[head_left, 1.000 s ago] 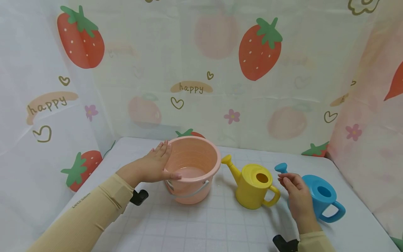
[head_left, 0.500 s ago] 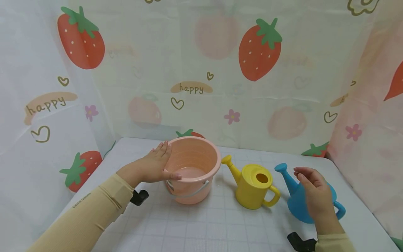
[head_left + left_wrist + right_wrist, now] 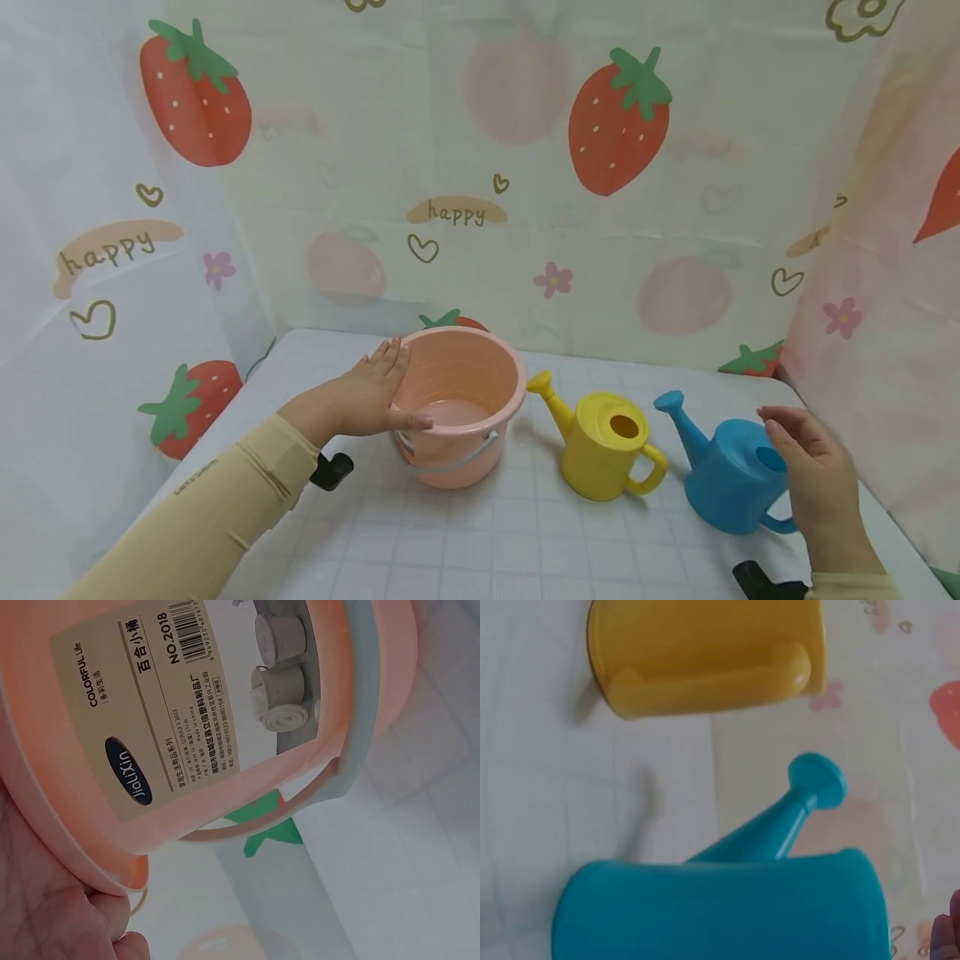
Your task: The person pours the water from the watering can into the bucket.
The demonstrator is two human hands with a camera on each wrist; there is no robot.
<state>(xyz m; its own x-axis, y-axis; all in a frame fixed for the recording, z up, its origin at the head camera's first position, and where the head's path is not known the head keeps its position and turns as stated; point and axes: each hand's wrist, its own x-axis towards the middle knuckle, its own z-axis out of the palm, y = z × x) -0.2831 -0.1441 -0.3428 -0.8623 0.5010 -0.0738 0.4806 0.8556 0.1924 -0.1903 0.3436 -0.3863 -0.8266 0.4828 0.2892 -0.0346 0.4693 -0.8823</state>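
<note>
My left hand (image 3: 352, 400) rests on the left rim of a pink bucket (image 3: 453, 460), fingers straight along the rim and thumb over its front. In the left wrist view the bucket's side bears a beige label (image 3: 90, 742), and a pale grey handle (image 3: 363, 690) hangs beside it. A blue watering can (image 3: 723, 487) stands upright at the right, its spout (image 3: 684, 427) pointing left. Over its right side my right hand (image 3: 823, 479) hovers with loosely bent fingers, nothing between them, and covers part of the can's handle (image 3: 778, 525).
Between the bucket and the blue can stands a yellow watering can (image 3: 600, 458), its spout toward the bucket. All rest on a white gridded tabletop (image 3: 525, 554). A strawberry-printed cloth (image 3: 480, 150) hangs behind and along both sides.
My right hand has moved right from beside the blue can's spout, across its body, to its handle side. The left hand, bucket and both cans have kept their places.
</note>
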